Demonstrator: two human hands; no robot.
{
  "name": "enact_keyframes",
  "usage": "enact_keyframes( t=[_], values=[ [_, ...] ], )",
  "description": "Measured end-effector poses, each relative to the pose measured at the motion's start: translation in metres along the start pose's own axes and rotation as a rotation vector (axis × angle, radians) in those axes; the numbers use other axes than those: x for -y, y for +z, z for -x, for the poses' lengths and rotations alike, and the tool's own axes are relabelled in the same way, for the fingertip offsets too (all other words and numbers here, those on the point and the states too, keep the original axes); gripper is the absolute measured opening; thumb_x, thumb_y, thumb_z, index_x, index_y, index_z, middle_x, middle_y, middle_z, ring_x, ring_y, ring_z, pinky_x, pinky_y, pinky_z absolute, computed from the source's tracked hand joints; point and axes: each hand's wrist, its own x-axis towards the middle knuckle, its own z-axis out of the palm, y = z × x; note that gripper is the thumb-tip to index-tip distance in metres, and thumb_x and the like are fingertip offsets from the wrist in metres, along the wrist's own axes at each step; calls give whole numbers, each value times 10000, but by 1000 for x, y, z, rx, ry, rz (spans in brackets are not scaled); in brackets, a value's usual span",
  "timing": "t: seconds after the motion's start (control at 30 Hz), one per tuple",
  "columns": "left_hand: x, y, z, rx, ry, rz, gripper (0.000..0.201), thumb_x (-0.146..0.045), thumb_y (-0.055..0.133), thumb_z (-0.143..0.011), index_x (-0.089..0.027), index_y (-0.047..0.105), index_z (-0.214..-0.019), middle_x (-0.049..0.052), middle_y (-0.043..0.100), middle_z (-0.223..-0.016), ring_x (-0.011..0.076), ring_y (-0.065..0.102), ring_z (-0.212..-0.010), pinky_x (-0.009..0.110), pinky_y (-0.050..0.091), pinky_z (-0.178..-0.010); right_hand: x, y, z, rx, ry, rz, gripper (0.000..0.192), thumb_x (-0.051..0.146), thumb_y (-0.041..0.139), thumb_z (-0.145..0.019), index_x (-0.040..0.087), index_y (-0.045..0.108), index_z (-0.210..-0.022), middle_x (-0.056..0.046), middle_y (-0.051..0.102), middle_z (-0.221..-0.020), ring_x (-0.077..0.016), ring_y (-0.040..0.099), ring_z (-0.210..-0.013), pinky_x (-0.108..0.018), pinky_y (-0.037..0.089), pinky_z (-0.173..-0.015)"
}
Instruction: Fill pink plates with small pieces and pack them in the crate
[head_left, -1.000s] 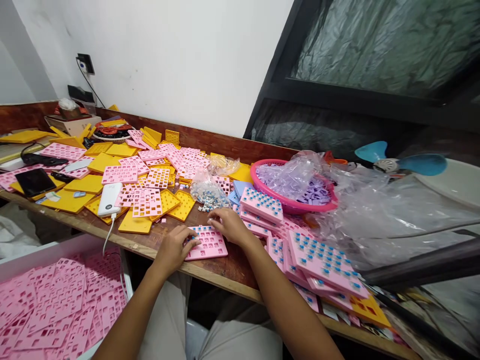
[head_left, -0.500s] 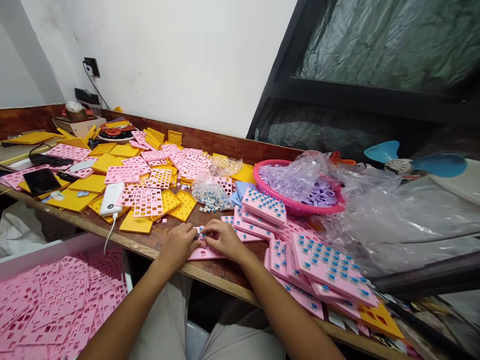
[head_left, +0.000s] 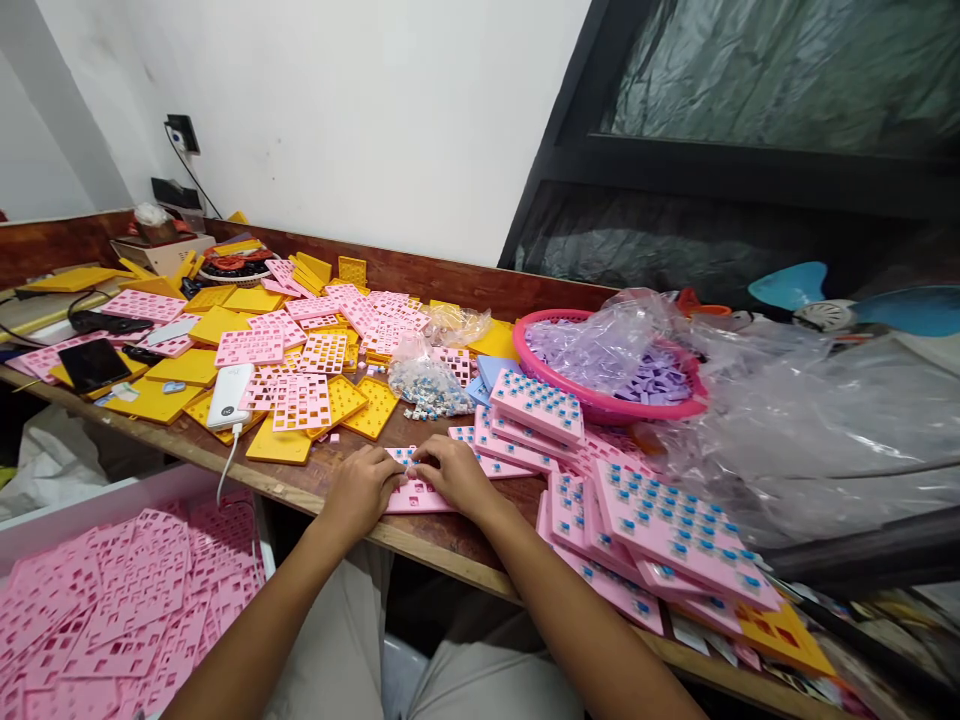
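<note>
A pink key plate (head_left: 417, 499) lies at the table's front edge, with blue-topped key switches (head_left: 403, 456) in its far rows and bare square holes nearer me. My left hand (head_left: 363, 492) rests at the plate's left side, its fingers bent and closed on it. Over the plate, my right hand (head_left: 459, 476) has thumb and forefinger pinched together. What is between those fingertips is too small to make out. The fingers of both hands almost meet above the plate and hide part of it. Beyond them lies a clear bag (head_left: 429, 384) of loose blue and white switches.
Stacked pink plates filled with switches (head_left: 675, 520) stand to my right. Behind them is a pink basket (head_left: 600, 408) of purple pieces. Yellow plates (head_left: 279, 440) and a white power bank (head_left: 231, 394) lie left. A box (head_left: 90, 490) of pink plates sits below the table.
The whole view has shifted slightly. Both hands stay at the pink plate, with only small finger movements; the right fingertips remain pinched over it.
</note>
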Motion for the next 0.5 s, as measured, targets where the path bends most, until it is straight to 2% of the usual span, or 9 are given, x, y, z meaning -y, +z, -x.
enact_keyframes(
  t=[0.13,0.33,0.5],
  values=[
    [-4,3,-1,-17,-29,-27,189,-354,590,-959,-252,747,-945,50,681,-917,215,582,-881,339,442,-781,-3,4,-1,-27,22,20,51,148,766,-814,179,744,-848,-43,730,-858,-175,656,-809,-265,460,-738],
    [-15,8,0,-31,-20,-273,183,-301,552,-971,-213,690,-890,82,642,-965,232,551,-894,367,417,-773,1,-3,0,41,-9,100,99,139,677,-892,193,759,-902,-48,727,-901,-171,661,-836,-261,461,-761],
    [-20,9,11,-17,53,-317,240,-301,468,-1006,-214,691,-1010,109,655,-1028,258,536,-945,403,415,-793,9,-7,-2,106,15,249,117,151,650,-908,199,756,-919,-50,715,-938,-173,658,-858,-257,452,-751]
  ],
)
